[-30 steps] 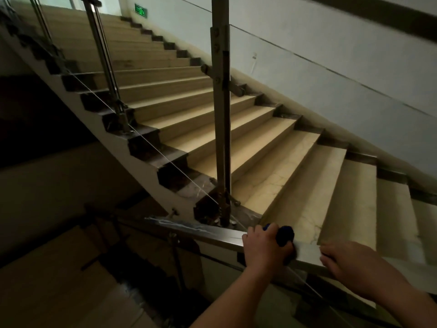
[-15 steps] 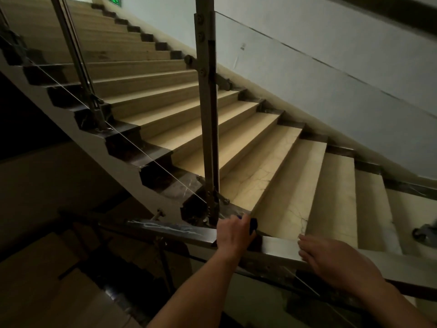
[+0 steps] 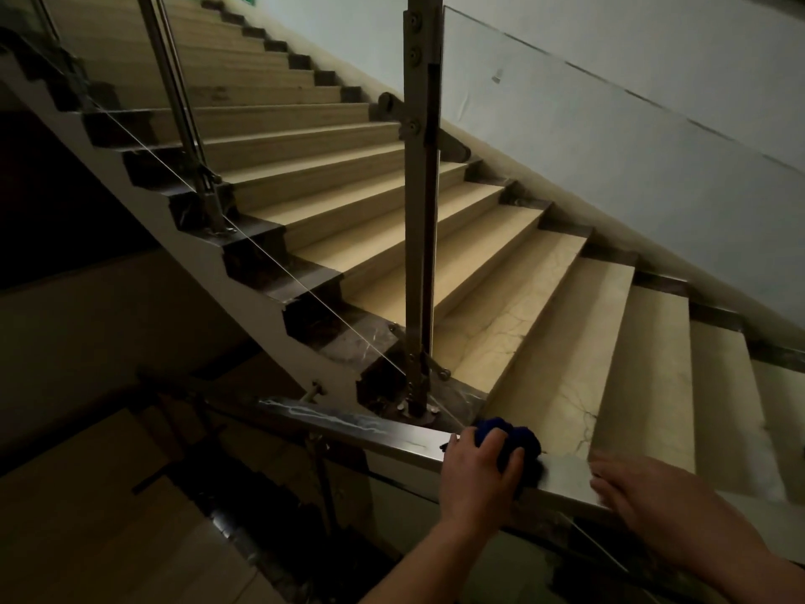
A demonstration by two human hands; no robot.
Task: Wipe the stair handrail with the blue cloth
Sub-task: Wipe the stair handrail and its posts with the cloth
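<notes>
A flat steel handrail (image 3: 392,433) runs across the lower part of the view, sloping down to the right. The blue cloth (image 3: 518,440) is bunched on top of it. My left hand (image 3: 479,470) presses down on the cloth and grips it, fingers curled over the rail's far edge. My right hand (image 3: 644,490) lies flat on the rail a little to the right, fingers spread, holding nothing. Wet streaks show on the rail to the left of the cloth.
A steel baluster post (image 3: 420,211) rises just behind the rail. Glass panels and a second post (image 3: 183,124) line the beige stairs (image 3: 479,276) going up left. A pale wall (image 3: 610,102) bounds the right side. A dark stairwell drops below the rail.
My left hand has slid the cloth to the right along the rail, after going left half a second ago. More of the cloth shows now. My right hand stays on the rail.
</notes>
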